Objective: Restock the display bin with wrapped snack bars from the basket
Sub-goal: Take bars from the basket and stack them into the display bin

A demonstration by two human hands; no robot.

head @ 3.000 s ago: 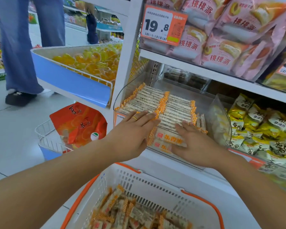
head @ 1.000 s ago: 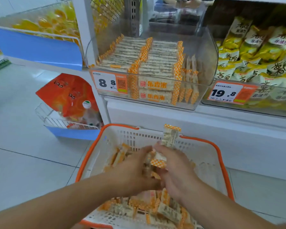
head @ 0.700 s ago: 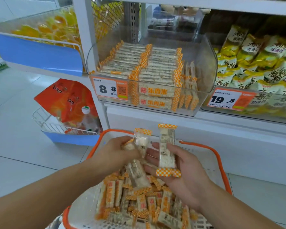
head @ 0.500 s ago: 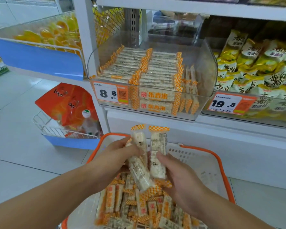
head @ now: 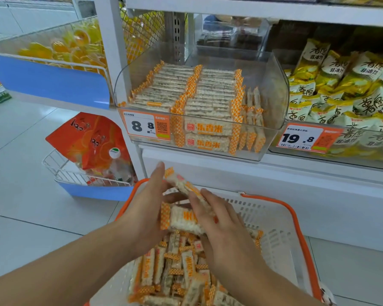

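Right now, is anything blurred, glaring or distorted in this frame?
Head view: the wrapped snack bars held between the left hand and right hand are motion-smeared; the clear plastic display bin shows soft glare; wide-angle bowing bends the shelf edges.

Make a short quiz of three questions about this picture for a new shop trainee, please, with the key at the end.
1. True or false: the display bin holds bars in neat rows.
2. Where do the loose snack bars lie? A) basket B) floor C) top shelf
3. Which number stands on the price tag on the bin's front?

Key: 1 true. 2 A. 3 8.8. Both the left hand and the right hand hold bars over the basket.
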